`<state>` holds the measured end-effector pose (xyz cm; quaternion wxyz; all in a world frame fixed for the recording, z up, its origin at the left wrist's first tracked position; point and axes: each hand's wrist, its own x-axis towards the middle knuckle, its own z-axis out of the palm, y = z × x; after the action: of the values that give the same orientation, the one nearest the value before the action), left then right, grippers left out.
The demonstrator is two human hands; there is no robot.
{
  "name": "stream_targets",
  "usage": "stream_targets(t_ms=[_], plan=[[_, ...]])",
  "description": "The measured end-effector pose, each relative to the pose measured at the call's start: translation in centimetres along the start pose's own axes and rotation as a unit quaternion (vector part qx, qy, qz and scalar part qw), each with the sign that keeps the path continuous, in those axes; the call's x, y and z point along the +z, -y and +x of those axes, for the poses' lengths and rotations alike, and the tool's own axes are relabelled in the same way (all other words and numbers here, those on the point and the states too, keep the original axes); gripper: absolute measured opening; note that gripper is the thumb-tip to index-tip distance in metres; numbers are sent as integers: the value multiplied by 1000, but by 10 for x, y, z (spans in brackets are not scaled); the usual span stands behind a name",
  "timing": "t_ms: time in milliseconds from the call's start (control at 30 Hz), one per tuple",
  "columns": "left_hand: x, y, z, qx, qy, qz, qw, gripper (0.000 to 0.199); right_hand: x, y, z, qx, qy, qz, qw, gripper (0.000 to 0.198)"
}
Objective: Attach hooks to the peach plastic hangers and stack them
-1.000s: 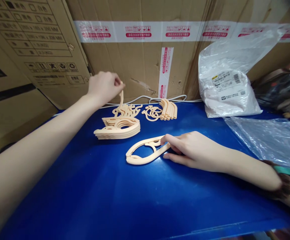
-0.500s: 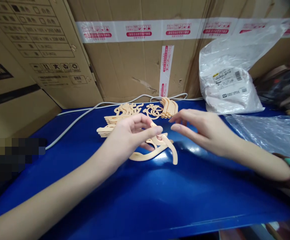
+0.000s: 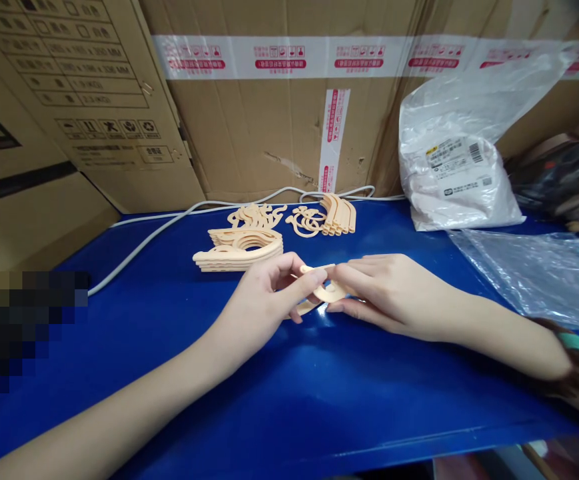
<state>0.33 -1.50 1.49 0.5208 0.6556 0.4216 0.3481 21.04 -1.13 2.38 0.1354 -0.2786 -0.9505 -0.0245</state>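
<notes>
Over the middle of the blue table, my left hand (image 3: 272,293) pinches a beige plastic hanger part (image 3: 330,292) between thumb and fingers. My right hand (image 3: 394,293) has its thumb and fingers closed on the right side of the same part, and it covers much of it. Another beige curved piece (image 3: 309,307) shows just beneath, partly hidden by my fingers. Behind my left hand lies a stack of beige hanger bodies (image 3: 239,257). Farther back are a pile of hooks (image 3: 255,216), several ring-shaped pieces (image 3: 306,221) and a bundle of curved arms (image 3: 338,215).
A white cable (image 3: 169,230) runs along the back of the blue table (image 3: 289,400). Cardboard boxes (image 3: 269,133) wall the back and left. At the right stand a white plastic bag (image 3: 456,173) and a flat clear plastic sheet (image 3: 534,273).
My right hand has moved left and down and has taken hold of the hanger part. My left hand has come slightly lower, so the stack behind it shows more fully.
</notes>
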Motion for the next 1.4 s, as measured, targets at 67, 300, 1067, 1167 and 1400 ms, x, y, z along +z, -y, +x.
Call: stream_targets(t_ms=[67,300,1067,1167,1400], plan=[[0,2,-2,63,-3,111,992,30,0,1,0,5,12,7,1000,17],[-3,6,-8,263,14,427,865,23,3,-3,1,0,26,5,1000,21],[-11,2,-2,174,-9,541,823,25,4,-12,4,123,63,36,990,44],[-11,3,-2,159,-6,534,830,24,4,-11,4,109,62,43,991,44],[-10,6,-1,153,13,543,826,20,3,-6,4,120,93,42,988,46]])
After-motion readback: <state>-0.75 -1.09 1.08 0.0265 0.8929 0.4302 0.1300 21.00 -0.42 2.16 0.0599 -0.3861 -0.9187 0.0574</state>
